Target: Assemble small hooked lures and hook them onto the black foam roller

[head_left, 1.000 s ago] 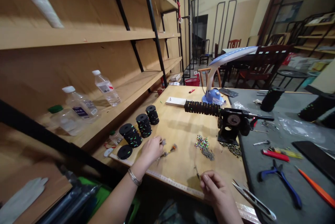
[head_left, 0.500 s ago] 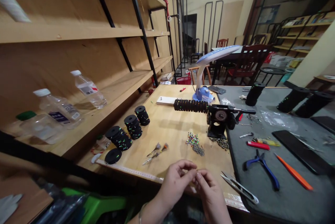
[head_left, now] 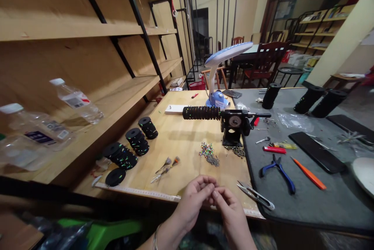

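My left hand (head_left: 195,199) and my right hand (head_left: 230,209) meet at the near edge of the wooden board (head_left: 187,144), fingertips pinched together on something too small to make out. A few small tufted pieces (head_left: 165,165) lie on the board just ahead of my left hand. A pile of coloured beads and small metal parts (head_left: 208,153) lies ahead of my hands. Thread snips (head_left: 255,195) rest close to my right hand.
A black winder (head_left: 233,125) with a loaded spindle (head_left: 201,112) stands mid-table, with a blue desk lamp (head_left: 217,70) behind it. Stacks of black spools (head_left: 137,140) line the left edge. Blue pliers (head_left: 277,168), an orange tool (head_left: 309,174) and a red lighter (head_left: 274,149) lie on the grey mat. Bottles (head_left: 76,100) sit on the shelf.
My left hand left the tufted pieces and came back to the near edge, joining my right hand in a pinch. The view has swung to the right.
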`<state>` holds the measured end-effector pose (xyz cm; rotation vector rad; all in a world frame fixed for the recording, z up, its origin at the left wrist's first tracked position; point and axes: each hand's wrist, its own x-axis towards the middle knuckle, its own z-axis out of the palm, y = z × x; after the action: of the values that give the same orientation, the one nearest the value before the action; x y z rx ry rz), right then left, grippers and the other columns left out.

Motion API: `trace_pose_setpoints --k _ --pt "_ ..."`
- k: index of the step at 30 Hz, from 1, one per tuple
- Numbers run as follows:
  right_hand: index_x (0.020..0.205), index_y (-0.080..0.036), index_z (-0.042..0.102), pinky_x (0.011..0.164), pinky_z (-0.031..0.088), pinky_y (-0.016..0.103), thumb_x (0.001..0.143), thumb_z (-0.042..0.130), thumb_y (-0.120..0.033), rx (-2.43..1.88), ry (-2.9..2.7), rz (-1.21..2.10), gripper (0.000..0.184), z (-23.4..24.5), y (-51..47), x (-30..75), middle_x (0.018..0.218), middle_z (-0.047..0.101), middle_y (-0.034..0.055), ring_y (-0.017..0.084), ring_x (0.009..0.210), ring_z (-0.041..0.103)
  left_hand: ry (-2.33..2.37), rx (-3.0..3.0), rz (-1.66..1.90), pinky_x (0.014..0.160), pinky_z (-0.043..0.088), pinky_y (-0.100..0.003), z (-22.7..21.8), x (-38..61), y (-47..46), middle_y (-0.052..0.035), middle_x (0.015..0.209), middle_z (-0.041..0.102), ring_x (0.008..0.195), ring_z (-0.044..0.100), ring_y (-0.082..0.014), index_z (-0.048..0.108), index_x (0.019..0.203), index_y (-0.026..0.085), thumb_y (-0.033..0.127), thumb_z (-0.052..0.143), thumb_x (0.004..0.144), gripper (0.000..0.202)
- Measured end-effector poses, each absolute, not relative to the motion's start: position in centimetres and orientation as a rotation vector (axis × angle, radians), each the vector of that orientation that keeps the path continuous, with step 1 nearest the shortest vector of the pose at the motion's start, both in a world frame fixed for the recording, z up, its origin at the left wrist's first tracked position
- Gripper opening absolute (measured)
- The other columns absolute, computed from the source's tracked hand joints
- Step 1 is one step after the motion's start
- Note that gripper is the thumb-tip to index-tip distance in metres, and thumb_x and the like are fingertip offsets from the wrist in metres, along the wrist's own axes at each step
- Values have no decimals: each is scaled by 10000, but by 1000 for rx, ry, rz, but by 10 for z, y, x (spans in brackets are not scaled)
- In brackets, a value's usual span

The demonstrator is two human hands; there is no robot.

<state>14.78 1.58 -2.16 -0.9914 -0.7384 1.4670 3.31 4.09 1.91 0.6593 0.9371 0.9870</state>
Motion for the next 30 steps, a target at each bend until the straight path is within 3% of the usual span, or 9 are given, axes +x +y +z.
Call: trace_pose_setpoints --k 9,12,15,17,19,22,26,30 --pt "660 -170 623 623 472 262 712 719 -564 -1056 -832 1418 409 -20 17 144 625 621 9 168 627 569 984 745 953 528 371 -184 13 33 46 -3 654 602 528 473 -62 656 732 104 412 823 638 362" --pt "771 -179 666 671 506 310 813 621 -540 -1147 -1077 1293 367 -16 14 154 731 685 57 220 713 629 991 804 918 553 383 -199 16 31 46 -2 662 605 561 493 -84 634 734 120 438 799 660 366" --pt "953 -219 687 820 483 389 892 558 -399 -1322 -1559 789 231 -15 9 185 948 717 99 275 916 625 1047 988 930 665 416 -235 20 28 47 -40 771 649 698 552 -134 631 756 130 461 743 715 351" --pt "1008 -237 674 885 440 458 882 562 -395 -1451 -1748 334 231 -20 6 213 1024 712 109 325 1016 579 1091 1142 917 720 413 -252 20 25 47 -60 824 659 762 561 -156 633 772 131 449 697 763 325" --pt "1035 -224 657 824 451 464 911 502 -403 -1598 -1842 18 267 -29 4 238 1078 692 131 341 1007 570 1116 1234 885 731 411 -263 17 22 48 -66 835 656 778 563 -168 624 784 135 426 655 801 293" --pt "986 -196 645 765 475 418 959 381 -301 -1603 -2027 -173 286 -40 5 264 1038 686 146 297 904 594 1116 1271 848 730 425 -272 13 21 46 -66 822 649 785 575 -176 610 800 139 404 617 828 266" --pt "853 -203 605 730 486 376 925 402 -234 -1561 -2061 -121 218 -38 14 273 902 694 128 266 811 623 1116 1224 780 616 413 -242 14 23 43 -44 730 633 670 563 -146 584 788 144 431 601 826 290" --pt "875 -232 545 543 451 277 920 425 -314 -1594 -1808 429 153 -23 13 261 685 669 34 188 548 606 1083 1178 753 531 376 -219 15 26 41 -15 640 599 578 530 -122 543 758 155 476 603 805 330"
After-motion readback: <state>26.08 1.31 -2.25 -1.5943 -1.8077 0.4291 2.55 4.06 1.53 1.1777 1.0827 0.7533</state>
